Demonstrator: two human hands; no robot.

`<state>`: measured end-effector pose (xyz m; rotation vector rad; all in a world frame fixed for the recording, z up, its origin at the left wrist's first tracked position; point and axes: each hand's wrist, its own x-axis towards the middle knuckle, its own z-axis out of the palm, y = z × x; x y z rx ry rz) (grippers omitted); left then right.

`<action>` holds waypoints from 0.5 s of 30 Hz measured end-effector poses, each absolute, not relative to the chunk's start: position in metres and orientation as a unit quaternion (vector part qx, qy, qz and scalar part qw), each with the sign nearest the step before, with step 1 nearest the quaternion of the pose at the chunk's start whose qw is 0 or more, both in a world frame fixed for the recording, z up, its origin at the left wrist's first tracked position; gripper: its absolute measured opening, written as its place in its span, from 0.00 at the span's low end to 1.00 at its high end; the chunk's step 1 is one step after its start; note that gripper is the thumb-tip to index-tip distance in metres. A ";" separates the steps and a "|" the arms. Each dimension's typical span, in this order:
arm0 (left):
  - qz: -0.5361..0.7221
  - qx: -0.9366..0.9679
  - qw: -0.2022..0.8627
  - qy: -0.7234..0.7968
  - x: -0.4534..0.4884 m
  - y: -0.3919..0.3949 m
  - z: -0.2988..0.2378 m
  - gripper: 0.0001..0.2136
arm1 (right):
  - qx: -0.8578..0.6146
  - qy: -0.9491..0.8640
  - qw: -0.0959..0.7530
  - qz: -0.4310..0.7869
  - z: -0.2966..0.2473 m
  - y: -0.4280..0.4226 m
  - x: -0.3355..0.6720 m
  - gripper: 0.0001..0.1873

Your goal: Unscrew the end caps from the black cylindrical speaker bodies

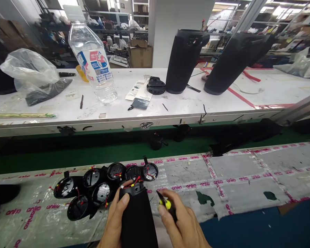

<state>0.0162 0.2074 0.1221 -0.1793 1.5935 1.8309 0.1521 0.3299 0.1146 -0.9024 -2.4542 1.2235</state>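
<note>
A black speaker body (137, 220) stands upright at the near edge of the tabletop (248, 165), between the two hands. The left hand (116, 220) grasps its left side, thumb pressed against the fabric near the top. The right hand (182, 224) sits just to the right of it, clenched around a small tool with a yellow and black handle (166, 204) whose tip points toward the speaker's open top, where red wires (134, 182) show.

Just beyond the speaker, to the left, lies a cluster of round black end caps (103, 186) with wiring. On the far tabletop (170, 110) stands a plastic water bottle (94, 58) — it looks nearly empty — with a clear plastic bag (28, 70) to its left, something dark inside it. Two tall black speakers (183, 62) stand further right.
</note>
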 end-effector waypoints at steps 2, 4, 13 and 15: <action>0.696 -0.067 0.348 0.625 0.013 0.207 0.121 0.30 | -0.318 -0.832 0.106 0.441 0.108 0.331 0.151 0.18; 0.685 -0.047 0.341 0.642 0.011 0.204 0.119 0.35 | -0.317 -0.817 0.084 0.474 0.101 0.332 0.150 0.16; 0.536 0.164 0.225 0.797 0.030 0.187 0.076 0.40 | -0.257 -0.676 0.094 0.684 0.050 0.329 0.150 0.26; 0.491 0.214 0.201 0.820 0.033 0.183 0.061 0.39 | -0.249 -0.669 0.092 0.694 0.038 0.328 0.152 0.25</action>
